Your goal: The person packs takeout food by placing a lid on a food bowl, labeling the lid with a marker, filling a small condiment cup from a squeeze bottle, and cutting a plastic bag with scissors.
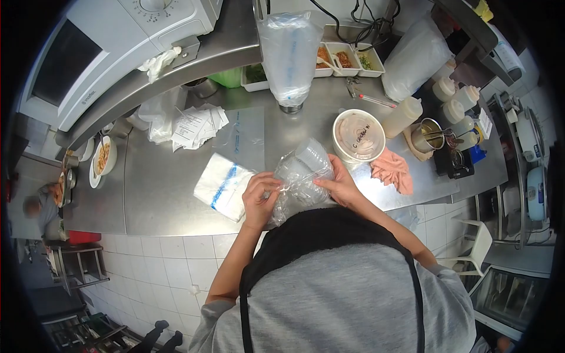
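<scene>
Step in hand, as I judge it: working at the film of a clear plastic bag (pixel 302 177). Position: in front of my body, at the front edge of the steel counter (pixel 159 194), between the folded white bags (pixel 222 187) and the lidded tub (pixel 359 137). My left hand (pixel 259 195) has its fingertips together, pinching crumpled film at the bag's left side. My right hand (pixel 342 183) is clamped on its right side, thumb nearest me. The next move calls for a steady right hold and a light left pinch; thin film could slip or tear.

Materials: the bag is glossy, wrinkled and transparent. Inside are rounded, ribbed forms, apparently clear plastic cups (pixel 312 155); I cannot tell their number. The white bags form a flat, soft, blue-striped block. The tub is round, with handwriting on its translucent lid. Beside it, a pink cloth (pixel 392 171) lies in loose folds. The counter is smooth, brushed metal.
</scene>
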A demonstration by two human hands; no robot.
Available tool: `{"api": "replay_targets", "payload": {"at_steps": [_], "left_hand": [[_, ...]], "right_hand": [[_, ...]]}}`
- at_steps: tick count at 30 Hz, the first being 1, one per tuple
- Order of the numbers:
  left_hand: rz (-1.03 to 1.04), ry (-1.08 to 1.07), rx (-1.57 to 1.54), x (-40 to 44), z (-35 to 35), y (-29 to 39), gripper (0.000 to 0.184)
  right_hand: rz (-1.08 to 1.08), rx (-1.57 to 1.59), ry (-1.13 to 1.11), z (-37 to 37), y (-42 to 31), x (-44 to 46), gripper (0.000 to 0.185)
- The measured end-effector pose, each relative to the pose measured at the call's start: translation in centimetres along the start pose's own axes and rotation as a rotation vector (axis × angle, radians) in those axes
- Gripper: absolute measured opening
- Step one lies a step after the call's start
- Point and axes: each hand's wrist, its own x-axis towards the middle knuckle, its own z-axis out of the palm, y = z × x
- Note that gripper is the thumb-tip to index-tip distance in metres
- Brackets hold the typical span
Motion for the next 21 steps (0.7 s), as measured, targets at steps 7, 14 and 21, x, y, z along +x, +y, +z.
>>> {"api": "replay_targets", "payload": {"at_steps": [7,14,21], "left_hand": [[-0.236,-0.283,-0.185,-1.7,-0.4,1.4,0.018],[-0.832,-0.251,-0.63,3.9,-3.8,2.3,0.036],[-0.916,0.131,-0.86,3.7,1.5,3.8,0.016]], "right_hand": [[-0.108,0.008,0.003,-0.3,0.2,0.1,0.061],[-0.121,-0.142,-0.097,0.5,-2.0,-0.4,0.063],[-0.054,-0.121,-0.073,-1.1,-0.6,-0.4,0.062]]}}
